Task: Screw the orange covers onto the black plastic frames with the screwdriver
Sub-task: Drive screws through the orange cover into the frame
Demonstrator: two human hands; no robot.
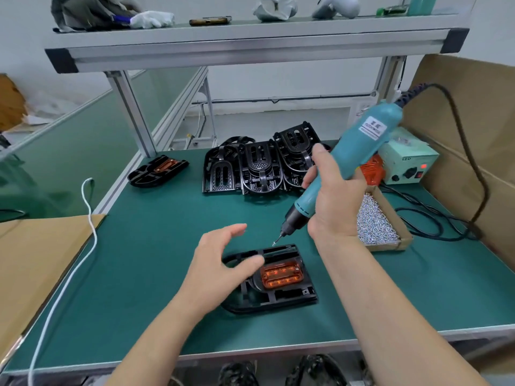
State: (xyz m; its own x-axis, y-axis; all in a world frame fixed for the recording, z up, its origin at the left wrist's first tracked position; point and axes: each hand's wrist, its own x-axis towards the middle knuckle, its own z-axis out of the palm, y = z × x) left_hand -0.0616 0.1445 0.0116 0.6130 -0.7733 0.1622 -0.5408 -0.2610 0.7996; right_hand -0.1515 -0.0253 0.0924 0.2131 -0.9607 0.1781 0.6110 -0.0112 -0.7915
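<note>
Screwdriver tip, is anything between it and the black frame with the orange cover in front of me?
Nothing visible. The screwdriver in the right hand points at the far edge of the black frame. The left hand hangs over the frame's left side, beside the orange cover, clear of the tip.

Two hands (220,263) (334,199), one screwdriver (362,140), one screw box (390,245)

Teal screwdriver (351,165), orange cover (281,274) on black frame (278,296), green mat (156,246).

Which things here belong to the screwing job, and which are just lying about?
Job: screwdriver, frame, orange cover, screws, stacked frames.
Lying about: white cable, cardboard, glove.
</note>
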